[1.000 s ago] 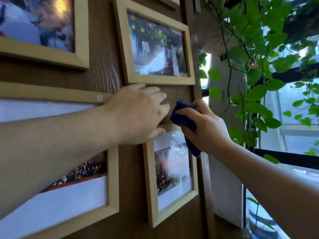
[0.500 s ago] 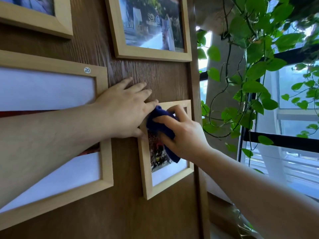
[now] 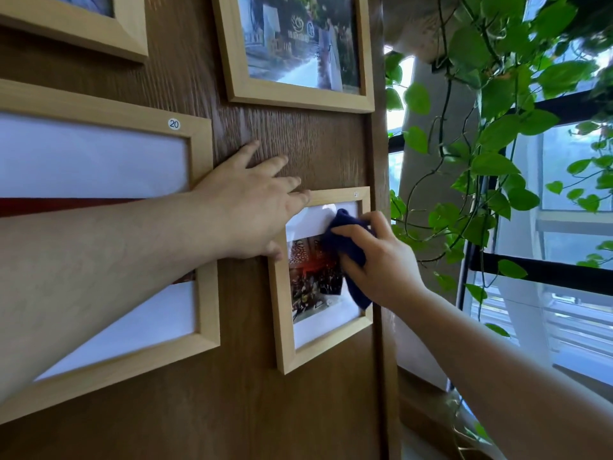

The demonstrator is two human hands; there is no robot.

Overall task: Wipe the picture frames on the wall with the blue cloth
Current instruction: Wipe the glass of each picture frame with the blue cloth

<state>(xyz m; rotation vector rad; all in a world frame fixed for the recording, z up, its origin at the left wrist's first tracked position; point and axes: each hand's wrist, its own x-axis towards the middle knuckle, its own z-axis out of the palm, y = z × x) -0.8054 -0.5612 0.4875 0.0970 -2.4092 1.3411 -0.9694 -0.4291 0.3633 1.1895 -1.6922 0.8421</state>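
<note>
A small light-wood picture frame (image 3: 281, 313) hangs low on the brown wooden wall (image 3: 308, 144). My right hand (image 3: 381, 260) presses a dark blue cloth (image 3: 348, 240) against the right side of its glass. My left hand (image 3: 252, 204) lies flat with fingers spread on the wall, its fingertips and thumb touching the small frame's top left corner. A large frame marked 20 (image 3: 205, 227) hangs to the left, partly behind my left forearm. Two more frames hang above: one at centre (image 3: 232, 61), one at top left (image 3: 132, 31).
The wall panel ends at a vertical edge (image 3: 381, 161) just right of the small frame. Beyond it hangs a trailing green vine (image 3: 491, 161) in front of windows with black bars (image 3: 547, 270).
The view has tilted down, so the frames sit higher in view. My right hand has slid the cloth from the small frame's top left area to its right side. My left hand stays on the wall.
</note>
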